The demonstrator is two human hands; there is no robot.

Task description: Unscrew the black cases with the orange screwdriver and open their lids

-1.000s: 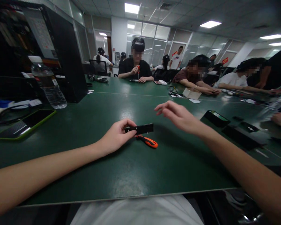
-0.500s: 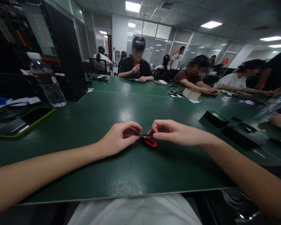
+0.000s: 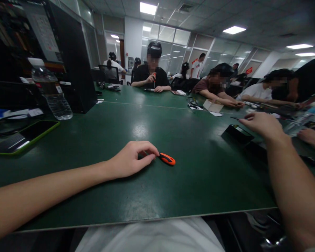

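My left hand (image 3: 132, 159) rests on the green table with its fingers curled. Its fingertips and thumb close at the neck of a screwdriver (image 3: 167, 159) with an orange and black handle; the shaft is hidden by the fingers. Over on the right, my right hand (image 3: 264, 123) is raised above an open black box (image 3: 237, 134). A thin dark strip-like piece (image 3: 234, 118) juts out from between its thumb and fingers; what kind of piece it is, I cannot make out.
A green-edged phone (image 3: 26, 138) and a water bottle (image 3: 51, 91) stand to the left, beside a black computer case (image 3: 70, 59). Co-workers sit across the table and to the right. Cables and a cardboard box (image 3: 212, 105) lie towards the far side.
My right hand has left the left hand and swung far right, taking the thin dark piece to above the black box. The left hand and the orange handle have hardly moved.
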